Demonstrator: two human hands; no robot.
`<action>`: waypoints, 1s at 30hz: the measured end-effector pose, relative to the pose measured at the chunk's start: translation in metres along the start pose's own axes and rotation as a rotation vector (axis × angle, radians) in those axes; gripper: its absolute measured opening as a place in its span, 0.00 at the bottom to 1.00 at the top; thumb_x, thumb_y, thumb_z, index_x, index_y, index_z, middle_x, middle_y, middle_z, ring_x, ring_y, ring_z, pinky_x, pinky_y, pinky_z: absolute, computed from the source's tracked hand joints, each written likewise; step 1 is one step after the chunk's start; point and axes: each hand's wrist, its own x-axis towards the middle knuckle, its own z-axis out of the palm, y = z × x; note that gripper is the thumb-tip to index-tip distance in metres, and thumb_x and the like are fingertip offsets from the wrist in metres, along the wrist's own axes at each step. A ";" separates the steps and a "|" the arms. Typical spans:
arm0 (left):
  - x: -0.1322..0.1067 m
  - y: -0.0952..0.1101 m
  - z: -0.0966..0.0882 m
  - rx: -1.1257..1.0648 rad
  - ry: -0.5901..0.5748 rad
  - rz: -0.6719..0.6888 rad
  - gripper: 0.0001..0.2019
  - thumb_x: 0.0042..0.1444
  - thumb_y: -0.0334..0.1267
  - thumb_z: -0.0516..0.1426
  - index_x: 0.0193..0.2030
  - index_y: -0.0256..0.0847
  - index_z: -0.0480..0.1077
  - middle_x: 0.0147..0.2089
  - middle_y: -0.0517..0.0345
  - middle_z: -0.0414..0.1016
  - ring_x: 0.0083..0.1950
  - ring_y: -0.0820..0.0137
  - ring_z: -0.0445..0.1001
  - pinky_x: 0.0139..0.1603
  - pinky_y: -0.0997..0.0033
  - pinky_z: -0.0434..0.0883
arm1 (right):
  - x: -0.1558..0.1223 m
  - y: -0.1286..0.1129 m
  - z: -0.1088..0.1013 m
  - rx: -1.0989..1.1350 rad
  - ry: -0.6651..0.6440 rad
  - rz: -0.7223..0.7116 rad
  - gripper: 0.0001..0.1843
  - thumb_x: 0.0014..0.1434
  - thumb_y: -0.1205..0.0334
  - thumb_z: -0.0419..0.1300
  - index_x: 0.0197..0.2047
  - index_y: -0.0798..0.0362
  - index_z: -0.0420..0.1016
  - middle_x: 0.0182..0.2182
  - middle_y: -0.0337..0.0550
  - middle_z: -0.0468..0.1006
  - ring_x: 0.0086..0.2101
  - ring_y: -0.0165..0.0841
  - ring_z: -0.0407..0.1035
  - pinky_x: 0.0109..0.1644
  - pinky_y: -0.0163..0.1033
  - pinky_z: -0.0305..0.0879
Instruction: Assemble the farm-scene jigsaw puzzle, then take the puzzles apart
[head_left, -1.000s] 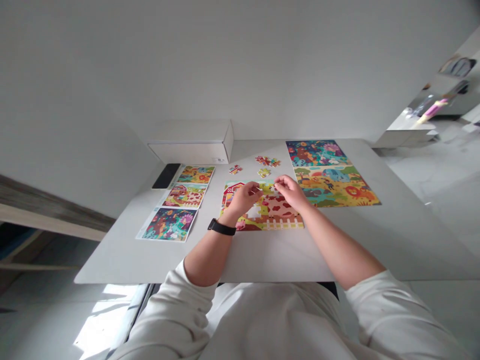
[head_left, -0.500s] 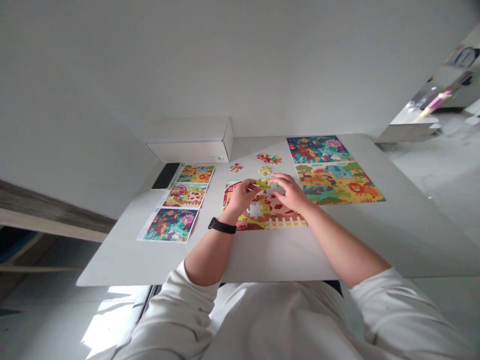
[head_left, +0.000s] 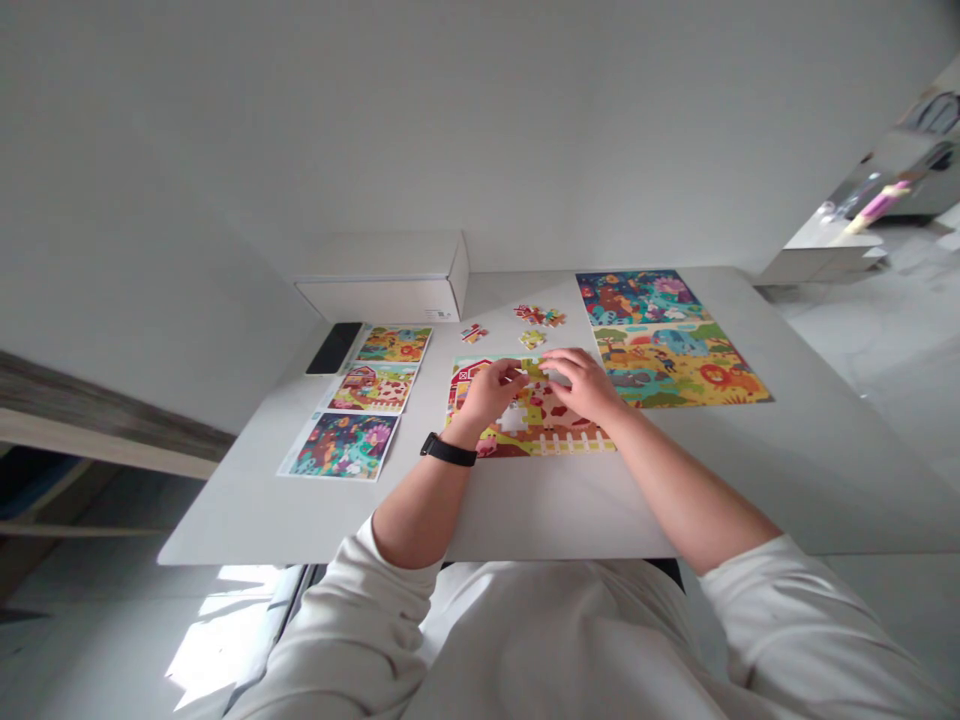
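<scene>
A farm jigsaw puzzle (head_left: 559,440) lies partly assembled in front of me, with a gap in its middle where a pale surface shows. My left hand (head_left: 489,393) is over its upper left part, fingers pinched at the edge of a green puzzle piece (head_left: 534,369). From the other side, my right hand (head_left: 583,386) rests over the upper right part. Its fingers are spread, and the tips come close to the same piece; whether they press on it is hard to see. Both hands cover some of the puzzle.
Loose puzzle pieces (head_left: 538,316) lie behind the puzzle, with a green one (head_left: 532,340) and a red-striped one (head_left: 474,333) nearby. Picture cards (head_left: 371,388) and a black phone (head_left: 334,348) are at left. Two puzzle pictures (head_left: 675,365) lie right. A white box (head_left: 382,298) stands behind.
Both hands stay over the upper puzzle. My left fingers have shifted slightly right, and the green piece now sits between the two hands. The whole view has moved a little.
</scene>
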 end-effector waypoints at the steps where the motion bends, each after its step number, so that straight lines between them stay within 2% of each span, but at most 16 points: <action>1: 0.000 0.000 0.000 -0.001 0.003 -0.002 0.15 0.60 0.42 0.65 0.52 0.39 0.79 0.37 0.56 0.83 0.33 0.70 0.77 0.33 0.73 0.70 | 0.000 -0.001 0.000 0.000 -0.001 0.007 0.20 0.63 0.71 0.64 0.55 0.41 0.83 0.59 0.46 0.82 0.60 0.49 0.73 0.70 0.62 0.68; 4: 0.001 -0.001 -0.001 -0.007 0.042 -0.003 0.16 0.64 0.42 0.63 0.56 0.41 0.79 0.39 0.56 0.83 0.32 0.72 0.75 0.31 0.75 0.69 | 0.000 0.000 -0.001 -0.013 0.024 0.042 0.18 0.64 0.68 0.65 0.55 0.42 0.83 0.58 0.46 0.82 0.60 0.49 0.74 0.69 0.62 0.69; 12: 0.006 -0.009 -0.005 -0.086 0.247 0.032 0.17 0.69 0.41 0.58 0.62 0.43 0.73 0.48 0.54 0.80 0.37 0.74 0.75 0.35 0.76 0.71 | 0.000 0.018 -0.006 0.027 0.219 0.127 0.13 0.65 0.66 0.64 0.53 0.46 0.82 0.56 0.51 0.83 0.58 0.49 0.76 0.68 0.60 0.70; 17: 0.004 -0.006 -0.005 -0.104 0.256 0.009 0.17 0.70 0.42 0.58 0.63 0.44 0.72 0.50 0.53 0.80 0.37 0.73 0.75 0.34 0.76 0.70 | -0.002 0.020 -0.004 0.034 0.182 0.163 0.14 0.64 0.66 0.65 0.52 0.45 0.82 0.56 0.49 0.83 0.58 0.49 0.76 0.68 0.60 0.70; 24: 0.002 -0.002 -0.006 -0.087 0.240 0.048 0.16 0.66 0.35 0.60 0.60 0.43 0.73 0.51 0.52 0.79 0.39 0.73 0.76 0.38 0.75 0.72 | -0.002 0.022 0.000 0.037 0.133 0.165 0.16 0.63 0.68 0.65 0.53 0.44 0.82 0.55 0.49 0.84 0.56 0.50 0.78 0.66 0.61 0.71; 30: 0.001 0.000 -0.006 -0.070 0.233 0.050 0.17 0.64 0.34 0.60 0.59 0.42 0.73 0.51 0.52 0.79 0.39 0.72 0.76 0.38 0.74 0.72 | -0.003 0.024 0.002 0.043 0.123 0.189 0.19 0.62 0.69 0.65 0.55 0.44 0.82 0.55 0.48 0.84 0.57 0.50 0.77 0.67 0.62 0.71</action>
